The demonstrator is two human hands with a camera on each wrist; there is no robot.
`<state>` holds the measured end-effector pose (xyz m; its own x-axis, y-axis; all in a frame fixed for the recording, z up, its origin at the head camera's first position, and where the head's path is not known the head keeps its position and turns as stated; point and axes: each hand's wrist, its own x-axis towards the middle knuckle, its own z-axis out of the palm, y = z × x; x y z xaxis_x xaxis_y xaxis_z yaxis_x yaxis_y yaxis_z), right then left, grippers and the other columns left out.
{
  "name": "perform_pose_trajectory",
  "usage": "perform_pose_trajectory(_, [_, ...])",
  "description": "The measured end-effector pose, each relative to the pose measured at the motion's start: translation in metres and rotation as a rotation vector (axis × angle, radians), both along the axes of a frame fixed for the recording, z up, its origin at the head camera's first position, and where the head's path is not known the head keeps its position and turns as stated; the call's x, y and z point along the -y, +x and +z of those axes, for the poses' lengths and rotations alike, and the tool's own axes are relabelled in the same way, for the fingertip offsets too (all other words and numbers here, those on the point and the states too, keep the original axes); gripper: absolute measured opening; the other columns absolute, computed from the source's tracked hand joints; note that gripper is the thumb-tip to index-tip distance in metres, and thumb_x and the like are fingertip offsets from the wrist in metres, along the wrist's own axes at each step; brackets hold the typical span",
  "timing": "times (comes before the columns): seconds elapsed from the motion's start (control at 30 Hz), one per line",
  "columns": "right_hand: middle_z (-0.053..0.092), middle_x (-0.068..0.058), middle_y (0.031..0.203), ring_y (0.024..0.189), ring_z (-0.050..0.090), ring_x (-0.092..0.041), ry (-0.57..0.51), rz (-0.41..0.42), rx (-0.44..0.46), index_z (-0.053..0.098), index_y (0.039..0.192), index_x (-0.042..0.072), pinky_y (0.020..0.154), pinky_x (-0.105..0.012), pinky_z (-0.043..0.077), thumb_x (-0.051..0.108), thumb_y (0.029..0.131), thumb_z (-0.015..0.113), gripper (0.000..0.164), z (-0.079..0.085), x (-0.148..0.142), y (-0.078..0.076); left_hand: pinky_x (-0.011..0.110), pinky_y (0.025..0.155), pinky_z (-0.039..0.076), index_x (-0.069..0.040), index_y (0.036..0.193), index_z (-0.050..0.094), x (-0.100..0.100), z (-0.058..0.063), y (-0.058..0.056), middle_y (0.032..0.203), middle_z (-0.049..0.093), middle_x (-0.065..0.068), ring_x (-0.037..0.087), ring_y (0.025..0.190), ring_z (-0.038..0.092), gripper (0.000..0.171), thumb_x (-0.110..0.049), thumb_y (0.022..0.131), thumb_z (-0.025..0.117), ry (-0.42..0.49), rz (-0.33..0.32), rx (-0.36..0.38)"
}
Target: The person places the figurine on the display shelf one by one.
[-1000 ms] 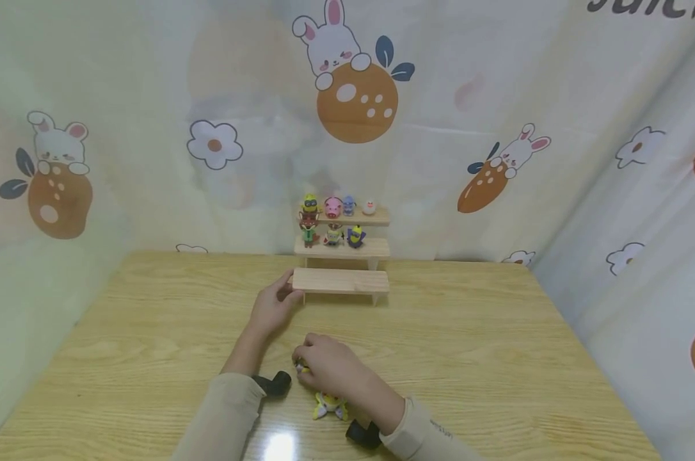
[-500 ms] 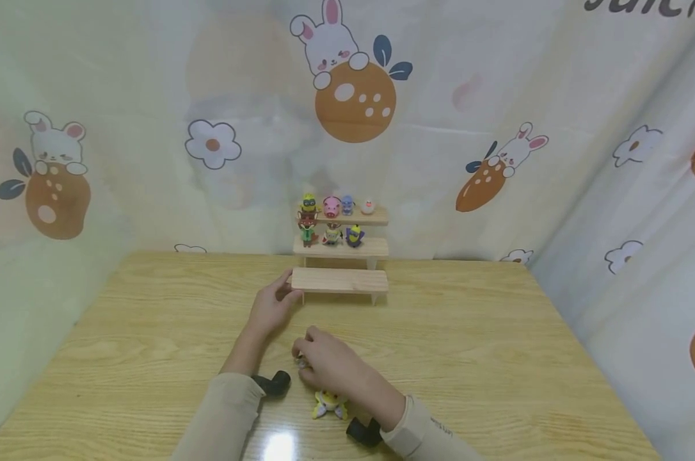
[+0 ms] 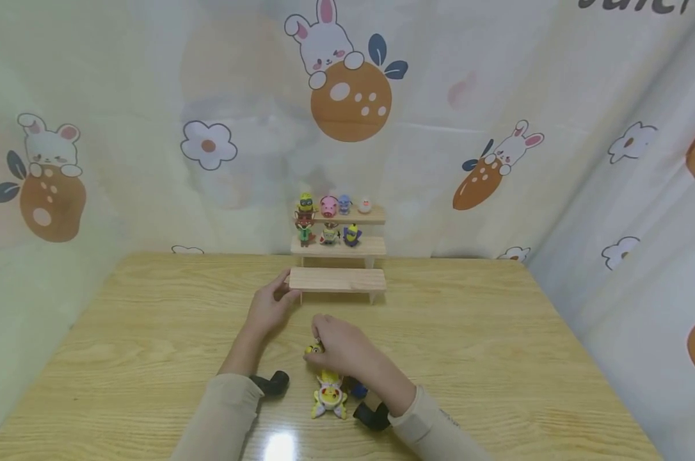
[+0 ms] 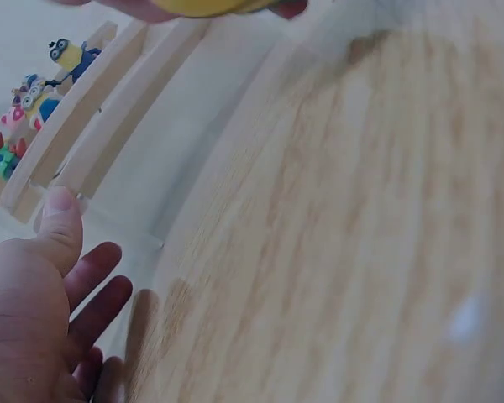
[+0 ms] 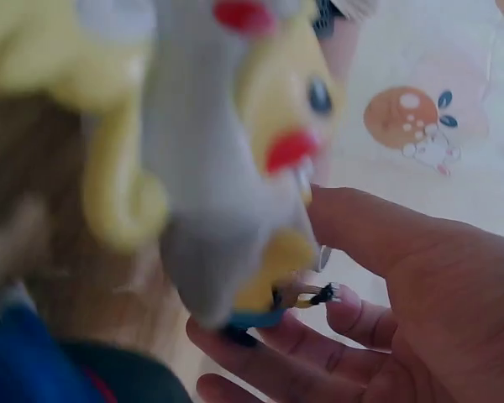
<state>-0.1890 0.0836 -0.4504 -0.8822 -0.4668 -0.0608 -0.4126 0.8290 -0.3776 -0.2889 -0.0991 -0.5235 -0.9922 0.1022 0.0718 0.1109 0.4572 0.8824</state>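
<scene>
My left hand (image 3: 269, 310) is at the left end of the lowest step of a small wooden display stand (image 3: 337, 280). In the left wrist view its thumb touches the step's end, while the other fingers extend loosely. My right hand (image 3: 347, 349) pinches a small Minion figurine (image 3: 313, 349), yellow with a goggled eye. Just below that hand a yellow figurine in a white outfit (image 3: 329, 397), with red cheeks, lies on the table. It blocks much of the right wrist view, where the Minion's black-gloved arm (image 5: 323, 294) shows behind. A dark blue object (image 3: 358, 388) is partly hidden under my right wrist.
On the stand's upper two steps stand several figurines, among them a pink pig (image 3: 327, 206), a white chick-like figure (image 3: 365, 206), a fox in green (image 3: 304, 232) and a purple-caped Minion (image 3: 352, 235). A printed curtain (image 3: 255, 211) hangs behind the wooden table (image 3: 468, 333).
My right hand has moved up and slightly right with the Minion figurine, whose eye now shows. More of the yellow-and-white figurine and the dark blue object is uncovered. My left hand stays put.
</scene>
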Motion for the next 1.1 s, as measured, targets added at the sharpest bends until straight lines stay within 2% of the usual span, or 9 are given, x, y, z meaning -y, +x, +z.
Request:
perform_pose_trajectory(0.1, [0.045,0.005,0.072,0.059,0.041,-0.008,-0.063,-0.034,0.018,0.049,0.087,0.012,0.049,-0.020,0.036,0.036,0.083,0.072,0.033,0.003,-0.006,-0.006,0.047,0.104,0.041,-0.019,0.146,0.038,-0.001,-0.001,-0.002,0.115,0.066,0.010,0.027,0.114,0.059,0.060,-0.034,0.093,0.060,0.008,-0.001,-0.013])
perform_pose_trajectory(0.2, [0.051,0.004,0.074,0.061,0.045,-0.007,-0.120,-0.044,0.016,0.053,0.097,0.009,0.051,-0.020,0.040,0.033,0.087,0.068,0.029,0.002,-0.010,-0.011,0.047,0.103,0.042,-0.018,0.146,0.038,0.000,-0.002,-0.002,0.113,0.067,0.009,0.027,0.112,0.059,0.060,-0.035,0.093,0.061,0.005,-0.007,-0.024])
perform_pose_trajectory(0.33, [0.061,0.000,0.093,0.076,0.055,-0.009,-0.142,-0.017,-0.031,0.060,0.120,0.011,0.066,-0.023,0.049,0.028,0.095,0.057,0.029,0.000,-0.016,-0.017,0.048,0.103,0.042,-0.017,0.146,0.038,0.000,-0.002,-0.002,0.112,0.067,0.009,0.027,0.113,0.059,0.061,-0.036,0.093,0.060,0.001,-0.008,-0.023])
perform_pose_trajectory(0.43, [0.064,-0.002,0.105,0.088,0.058,-0.012,-0.181,0.006,-0.045,0.064,0.121,0.015,0.076,-0.029,0.050,0.025,0.099,0.050,0.028,-0.002,-0.021,-0.022,0.048,0.103,0.042,-0.016,0.146,0.038,0.000,-0.001,-0.001,0.112,0.067,0.009,0.027,0.113,0.058,0.061,-0.036,0.093,0.060,-0.005,-0.007,-0.024])
perform_pose_trajectory(0.5, [0.066,-0.003,0.110,0.092,0.059,-0.013,-0.245,0.008,-0.017,0.066,0.120,0.015,0.079,-0.030,0.051,0.024,0.099,0.050,0.027,-0.004,-0.025,-0.027,0.048,0.103,0.042,-0.016,0.146,0.038,0.000,0.000,-0.001,0.113,0.067,0.009,0.028,0.114,0.058,0.061,-0.036,0.093,0.060,-0.007,-0.004,-0.024])
perform_pose_trajectory(0.7, [0.065,0.000,0.108,0.087,0.058,-0.010,-0.398,-0.042,0.093,0.061,0.125,0.013,0.077,-0.026,0.051,0.025,0.094,0.059,0.033,-0.010,-0.036,-0.036,0.047,0.104,0.042,-0.015,0.146,0.038,-0.002,0.002,0.000,0.113,0.067,0.010,0.028,0.113,0.059,0.061,-0.036,0.092,0.060,-0.014,-0.005,-0.027])
perform_pose_trajectory(0.83, [0.062,-0.002,0.114,0.092,0.058,-0.012,-0.433,-0.045,0.111,0.058,0.127,0.009,0.081,-0.029,0.051,0.019,0.088,0.064,0.040,-0.009,-0.040,-0.037,0.046,0.103,0.042,-0.015,0.145,0.040,-0.002,0.002,0.000,0.113,0.067,0.012,0.028,0.113,0.059,0.061,-0.035,0.092,0.061,-0.008,-0.003,-0.032])
perform_pose_trajectory(0.93, [0.061,-0.004,0.119,0.098,0.059,-0.016,-0.440,-0.059,0.125,0.057,0.126,0.008,0.083,-0.032,0.052,0.017,0.088,0.066,0.040,-0.006,-0.040,-0.037,0.047,0.103,0.042,-0.014,0.146,0.039,-0.001,0.002,0.000,0.114,0.066,0.012,0.028,0.113,0.059,0.061,-0.035,0.092,0.061,-0.009,-0.006,-0.035])
perform_pose_trajectory(1.1, [0.062,-0.003,0.113,0.100,0.059,-0.018,-0.413,-0.120,0.129,0.058,0.112,0.012,0.080,-0.031,0.052,0.024,0.086,0.070,0.031,-0.005,-0.041,-0.037,0.048,0.104,0.041,-0.014,0.146,0.039,-0.001,0.002,0.000,0.113,0.066,0.011,0.028,0.114,0.059,0.061,-0.036,0.092,0.060,-0.013,-0.007,-0.035])
